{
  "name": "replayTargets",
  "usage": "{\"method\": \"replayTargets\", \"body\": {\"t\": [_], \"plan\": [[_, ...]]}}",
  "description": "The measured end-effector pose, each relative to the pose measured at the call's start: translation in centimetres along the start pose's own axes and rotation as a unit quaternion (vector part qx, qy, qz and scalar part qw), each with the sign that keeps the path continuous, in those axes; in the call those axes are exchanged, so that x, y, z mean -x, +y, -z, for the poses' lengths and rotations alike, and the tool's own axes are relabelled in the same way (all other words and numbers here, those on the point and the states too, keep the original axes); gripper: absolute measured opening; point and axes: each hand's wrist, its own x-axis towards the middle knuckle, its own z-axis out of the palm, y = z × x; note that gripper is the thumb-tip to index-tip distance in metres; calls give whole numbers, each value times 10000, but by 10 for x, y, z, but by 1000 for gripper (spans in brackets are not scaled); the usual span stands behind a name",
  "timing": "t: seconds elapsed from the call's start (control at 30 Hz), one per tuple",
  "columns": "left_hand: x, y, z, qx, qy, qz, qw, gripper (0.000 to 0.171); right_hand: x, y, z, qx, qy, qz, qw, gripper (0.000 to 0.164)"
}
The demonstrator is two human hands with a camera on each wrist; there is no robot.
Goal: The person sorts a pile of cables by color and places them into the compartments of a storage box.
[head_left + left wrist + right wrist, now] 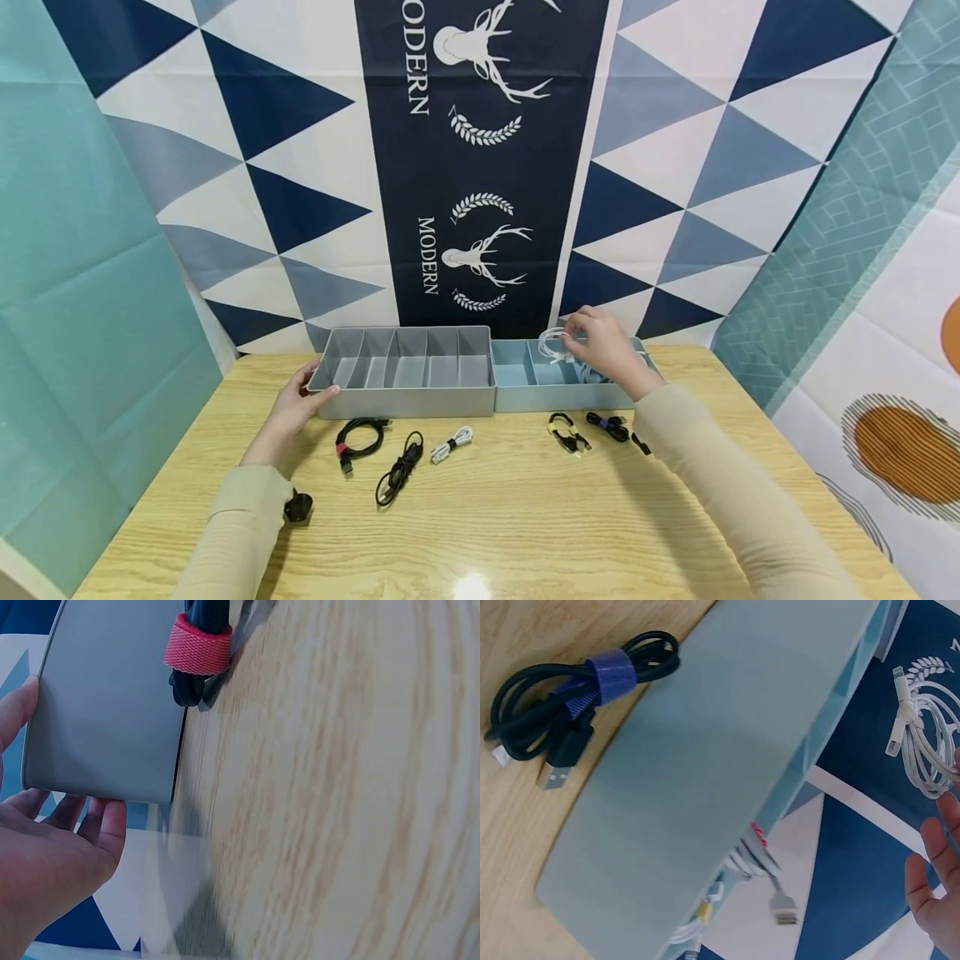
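The right hand (600, 340) pinches a coiled white USB cable (907, 714) above the light-blue divided box (547, 400), towards the wearer's one o'clock; the left hand (292, 407) grips the grey five-compartment box (416, 404) at its nine-o'clock end.

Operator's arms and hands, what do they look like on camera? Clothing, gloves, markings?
Long beige sleeves on both arms: left sleeve, right sleeve. Plain fabric, no print or logo visible. Left hand and right hand are bare: no gloves, and no rings or markings that I can make out.
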Motion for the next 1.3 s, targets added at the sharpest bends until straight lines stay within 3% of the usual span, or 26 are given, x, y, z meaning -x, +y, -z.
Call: {"method": "replayTargets", "body": {"t": [0.33,0.63,1.3], "plan": [[0,0,1,-18,-11,-19,10000,76,6,9,-18,213,174,-116,9996,9],[2,1,1,-53,-20,-34,10000,77,7,13,-32,375,18,-499,9980,9],[3,2,1,-89,0,-55,9999,76,13,19,-59,617,98,-482,9969,10]]}}
